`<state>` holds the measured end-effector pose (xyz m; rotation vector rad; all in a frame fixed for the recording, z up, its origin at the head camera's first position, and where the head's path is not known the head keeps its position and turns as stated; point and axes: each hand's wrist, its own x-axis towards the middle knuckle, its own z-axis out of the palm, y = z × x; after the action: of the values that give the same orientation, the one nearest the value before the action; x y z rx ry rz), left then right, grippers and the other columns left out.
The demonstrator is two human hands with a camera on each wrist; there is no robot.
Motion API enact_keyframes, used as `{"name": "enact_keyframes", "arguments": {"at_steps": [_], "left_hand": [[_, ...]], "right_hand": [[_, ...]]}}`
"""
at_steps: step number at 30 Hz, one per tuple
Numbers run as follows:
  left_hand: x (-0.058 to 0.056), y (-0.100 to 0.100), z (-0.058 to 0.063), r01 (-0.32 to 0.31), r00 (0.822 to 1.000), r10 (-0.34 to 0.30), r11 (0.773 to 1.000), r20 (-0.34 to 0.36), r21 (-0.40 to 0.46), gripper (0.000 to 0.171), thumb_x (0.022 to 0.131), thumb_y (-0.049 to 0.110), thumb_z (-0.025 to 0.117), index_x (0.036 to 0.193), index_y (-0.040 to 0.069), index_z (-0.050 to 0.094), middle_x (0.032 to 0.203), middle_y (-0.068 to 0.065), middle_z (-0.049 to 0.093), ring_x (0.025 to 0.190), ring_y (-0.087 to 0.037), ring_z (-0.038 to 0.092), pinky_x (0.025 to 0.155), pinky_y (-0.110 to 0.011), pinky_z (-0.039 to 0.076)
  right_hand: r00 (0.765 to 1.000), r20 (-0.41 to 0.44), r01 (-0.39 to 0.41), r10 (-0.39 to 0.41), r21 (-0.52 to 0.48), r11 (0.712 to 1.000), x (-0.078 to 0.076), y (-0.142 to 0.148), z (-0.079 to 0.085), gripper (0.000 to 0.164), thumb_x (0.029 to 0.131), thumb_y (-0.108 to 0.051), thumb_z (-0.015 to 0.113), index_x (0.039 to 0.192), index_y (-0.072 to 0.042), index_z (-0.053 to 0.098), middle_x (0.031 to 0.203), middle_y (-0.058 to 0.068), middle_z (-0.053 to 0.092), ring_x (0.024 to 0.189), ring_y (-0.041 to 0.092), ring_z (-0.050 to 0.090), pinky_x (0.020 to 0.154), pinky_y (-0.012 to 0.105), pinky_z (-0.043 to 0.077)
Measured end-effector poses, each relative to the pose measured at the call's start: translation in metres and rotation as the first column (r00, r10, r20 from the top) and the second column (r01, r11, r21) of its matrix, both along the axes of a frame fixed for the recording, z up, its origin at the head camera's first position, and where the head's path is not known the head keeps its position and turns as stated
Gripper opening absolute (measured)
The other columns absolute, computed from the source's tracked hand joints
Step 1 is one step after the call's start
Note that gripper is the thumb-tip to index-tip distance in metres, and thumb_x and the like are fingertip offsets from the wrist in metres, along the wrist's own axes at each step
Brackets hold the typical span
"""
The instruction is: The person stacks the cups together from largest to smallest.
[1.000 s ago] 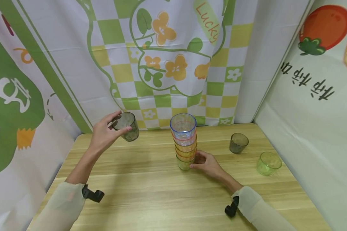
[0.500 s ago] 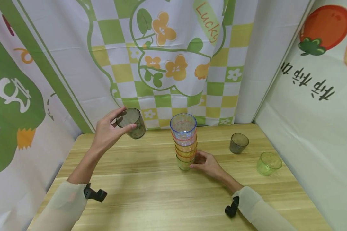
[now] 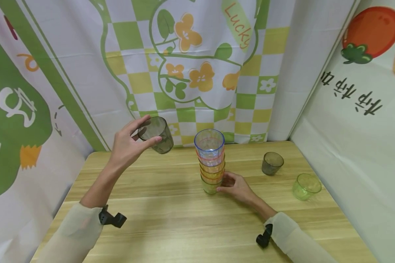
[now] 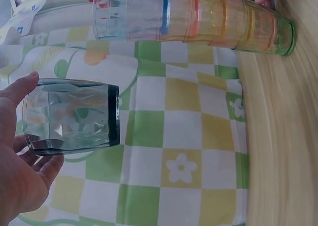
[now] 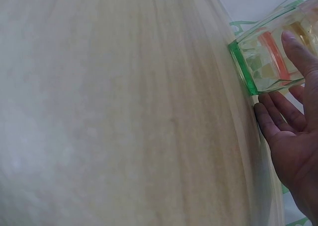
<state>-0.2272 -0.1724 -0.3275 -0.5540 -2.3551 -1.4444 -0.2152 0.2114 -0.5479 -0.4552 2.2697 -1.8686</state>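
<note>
A smoky grey tumbler (image 3: 161, 138) is held in the air by my left hand (image 3: 126, 147), thumb on the near side and fingers on the far side near its rim. To its right, a tall stack of nested clear tumblers (image 3: 211, 166) stands upright on the table, blue-rimmed on top, with red, amber and orange ones beneath. The bottom one is a green tumbler (image 5: 258, 62). My right hand (image 3: 238, 188) grips the stack low down, its thumb in front of the green tumbler and the other fingers beside and behind it.
Another smoky grey tumbler (image 3: 272, 164) stands on the wooden table (image 3: 184, 226) to the right of the stack. A green tumbler (image 3: 305, 187) is nearer the right edge. A patterned curtain (image 3: 141, 80) hangs right behind the table, with printed cloth along both sides.
My left hand has carried the grey tumbler to the right and a little upward, closer to the stack. The right hand and the stack have stayed in place.
</note>
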Motion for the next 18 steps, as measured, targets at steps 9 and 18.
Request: {"name": "enact_keyframes", "arguments": {"at_steps": [9,18], "left_hand": [[0.001,0.009,0.012,0.030,0.999,-0.029,0.999,-0.034,0.030,0.073,0.088,0.019,0.090,0.154,0.018,0.057,0.150,-0.003,0.061,0.139,-0.020,0.055,0.116,-0.033,0.049],[0.002,0.024,0.025,0.045,0.996,-0.041,0.998,-0.076,0.052,0.071,0.088,0.016,0.089,0.152,0.015,0.059,0.150,-0.002,0.061,0.138,-0.019,0.057,0.114,-0.039,0.051]], "right_hand": [[1.000,-0.002,-0.003,0.003,0.011,1.000,0.001,0.000,-0.001,0.057,0.091,-0.008,0.085,0.141,0.003,0.060,0.135,0.023,0.067,0.123,0.038,0.068,0.101,0.031,0.060],[1.000,0.001,-0.010,0.010,0.008,1.000,0.000,0.001,0.000,0.058,0.091,-0.008,0.085,0.142,0.003,0.060,0.136,0.024,0.066,0.123,0.038,0.068,0.100,0.032,0.060]]}}
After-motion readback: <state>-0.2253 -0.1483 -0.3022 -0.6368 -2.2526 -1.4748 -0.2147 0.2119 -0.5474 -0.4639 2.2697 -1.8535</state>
